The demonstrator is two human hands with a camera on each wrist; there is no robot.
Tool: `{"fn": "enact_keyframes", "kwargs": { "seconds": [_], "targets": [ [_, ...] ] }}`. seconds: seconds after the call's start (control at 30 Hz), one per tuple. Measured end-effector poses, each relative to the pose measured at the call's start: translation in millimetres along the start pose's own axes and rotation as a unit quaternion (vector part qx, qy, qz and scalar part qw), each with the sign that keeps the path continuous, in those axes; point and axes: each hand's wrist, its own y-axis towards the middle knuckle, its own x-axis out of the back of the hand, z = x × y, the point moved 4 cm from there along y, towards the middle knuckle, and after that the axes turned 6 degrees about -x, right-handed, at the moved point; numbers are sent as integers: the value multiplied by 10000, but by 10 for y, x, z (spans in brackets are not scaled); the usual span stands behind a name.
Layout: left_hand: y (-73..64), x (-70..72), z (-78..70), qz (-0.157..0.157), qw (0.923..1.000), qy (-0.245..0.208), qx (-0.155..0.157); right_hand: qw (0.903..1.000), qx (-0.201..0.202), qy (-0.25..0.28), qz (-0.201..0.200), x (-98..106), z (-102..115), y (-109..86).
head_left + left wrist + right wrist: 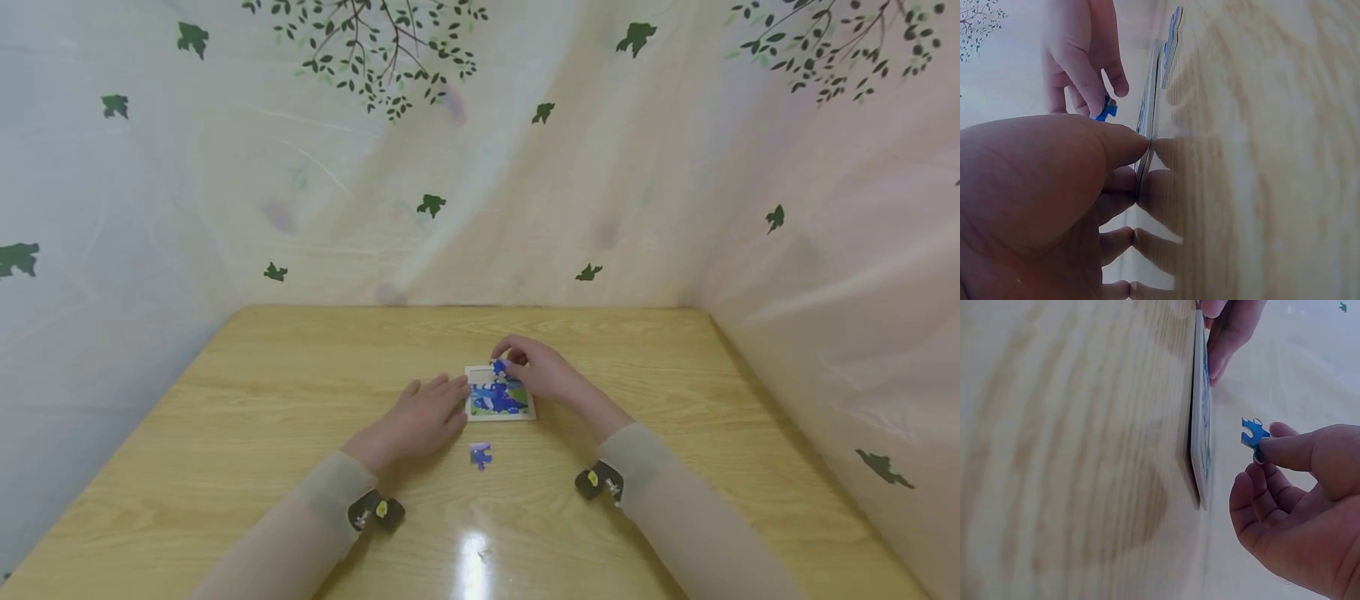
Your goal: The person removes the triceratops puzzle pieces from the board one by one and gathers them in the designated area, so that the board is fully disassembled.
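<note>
A small framed jigsaw puzzle (501, 403) with a blue dinosaur-like picture lies on the table, its upper left part without pieces. My right hand (546, 371) pinches a blue puzzle piece (498, 367) between thumb and finger above the puzzle's far edge; in the right wrist view the piece (1252, 432) is held apart from the board (1200, 419). My left hand (425, 414) lies at the puzzle's left edge, fingers extended; the left wrist view shows its thumb and fingertips touching the board's edge (1150, 94). A loose purple-blue piece (481, 455) lies on the table nearer to me.
The wooden table (300, 358) reaches back to a pale cloth curtain (495, 167) with printed leaves, which also hangs on both sides. Dark wrist-camera mounts (600, 481) sit under both sleeves. A bright reflection shows on the near tabletop.
</note>
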Motion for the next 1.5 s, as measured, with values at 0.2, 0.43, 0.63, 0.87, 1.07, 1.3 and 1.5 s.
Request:
{"fn": "enact_keyframes", "kwargs": {
  "seconds": [0.2, 0.43, 0.63, 0.87, 1.07, 1.3, 1.5],
  "targets": [
    [-5, 2, 1, -4, 10000, -27, 0, 9998, 116, 132, 67, 31, -3, -117],
    [-10, 2, 10, 29, 10000, -53, 30, 9993, 180, 186, 260, 40, 18, -271],
    [-7, -1, 11, 74, 9999, -86, 9, 9984, 277, 213, 440, 50, 56, -396],
    [-4, 28, 1, 55, 9999, -140, 11, 9963, 459, 101, 723, 74, 90, -495],
    [-5, 31, 1, 54, 9999, -111, 39, 9934, 457, 194, 1037, 68, 112, -534],
    [14, 28, -3, 61, 10000, -67, 11, 9892, 477, -38, 1389, 25, 128, -570],
    [16, 34, -15, 80, 9999, -68, 1, 9847, 533, 10, 1662, -35, 136, -597]
  ]
}}
